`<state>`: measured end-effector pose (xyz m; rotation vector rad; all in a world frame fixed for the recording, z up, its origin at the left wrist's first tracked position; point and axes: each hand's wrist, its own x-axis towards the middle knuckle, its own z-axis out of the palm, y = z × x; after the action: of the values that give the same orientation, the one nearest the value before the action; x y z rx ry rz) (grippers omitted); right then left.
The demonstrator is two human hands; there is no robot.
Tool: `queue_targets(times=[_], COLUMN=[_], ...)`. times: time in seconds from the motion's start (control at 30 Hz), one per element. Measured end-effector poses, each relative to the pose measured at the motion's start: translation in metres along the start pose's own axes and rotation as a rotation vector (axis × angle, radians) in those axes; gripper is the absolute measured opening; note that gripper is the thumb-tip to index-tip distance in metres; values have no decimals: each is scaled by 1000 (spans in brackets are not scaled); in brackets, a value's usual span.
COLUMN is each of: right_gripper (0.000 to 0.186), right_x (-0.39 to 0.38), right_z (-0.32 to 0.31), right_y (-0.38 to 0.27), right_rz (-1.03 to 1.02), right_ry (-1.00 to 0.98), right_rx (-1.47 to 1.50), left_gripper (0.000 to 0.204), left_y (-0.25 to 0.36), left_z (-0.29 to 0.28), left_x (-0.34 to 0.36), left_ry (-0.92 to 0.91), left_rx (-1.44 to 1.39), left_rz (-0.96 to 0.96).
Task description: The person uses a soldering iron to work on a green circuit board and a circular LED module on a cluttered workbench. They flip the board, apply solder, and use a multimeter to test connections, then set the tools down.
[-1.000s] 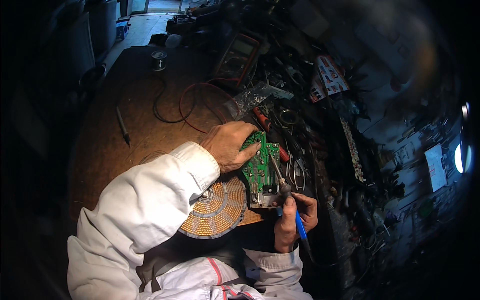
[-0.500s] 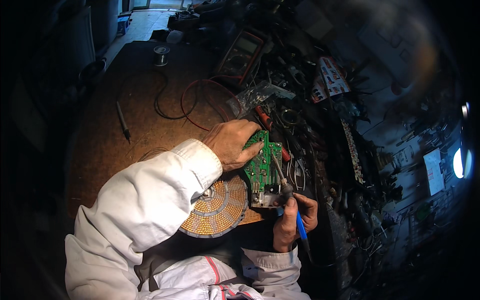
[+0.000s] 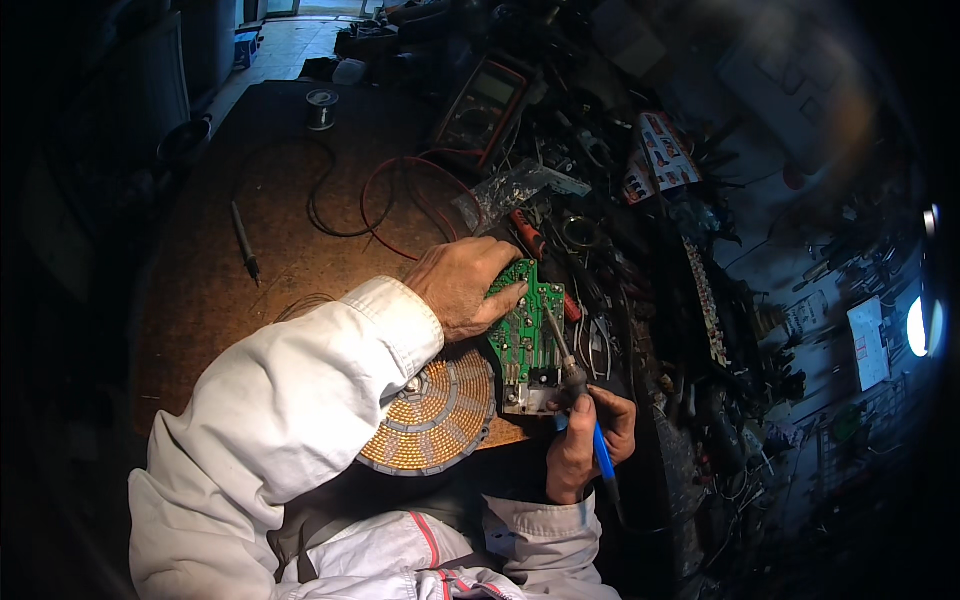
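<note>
A green circuit board (image 3: 518, 340) is gripped at its upper left edge by my left hand (image 3: 465, 288), thumb across its face and fingers behind. My right hand (image 3: 592, 440) is closed round a soldering iron (image 3: 601, 448) with a blue handle. The iron's thin tip points up and left and meets the board's right part; whether it touches a joint is too small to tell. Under my left sleeve, partly covered, lies a round coil (image 3: 430, 420) with copper-coloured windings and grey bars, just below the board.
A multimeter (image 3: 484, 105) with red and black leads stands at the back, one probe (image 3: 244, 243) lying on the wooden table (image 3: 200, 330). A solder spool (image 3: 321, 110) sits at the far end. Tools, wires and a red-handled tool (image 3: 527, 234) crowd the right side.
</note>
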<state>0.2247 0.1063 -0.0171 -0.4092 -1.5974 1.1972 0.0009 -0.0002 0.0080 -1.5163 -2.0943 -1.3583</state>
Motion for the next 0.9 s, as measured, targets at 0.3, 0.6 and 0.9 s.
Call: queue_targets(times=[0.3, 0.6, 0.9], right_gripper=[21, 22, 22], right_x=[-1, 0, 0], right_z=[-3, -3, 0], right_y=[5, 4, -4], right_rz=[23, 3, -57], right_ry=[-5, -32, -64], right_rx=[38, 31, -55], left_gripper=[34, 34, 33], left_y=[0, 0, 1], left_z=[1, 0, 0], left_x=[0, -1, -1], left_ry=[-7, 7, 12], left_rx=[-1, 0, 1], left_rz=[-8, -4, -16])
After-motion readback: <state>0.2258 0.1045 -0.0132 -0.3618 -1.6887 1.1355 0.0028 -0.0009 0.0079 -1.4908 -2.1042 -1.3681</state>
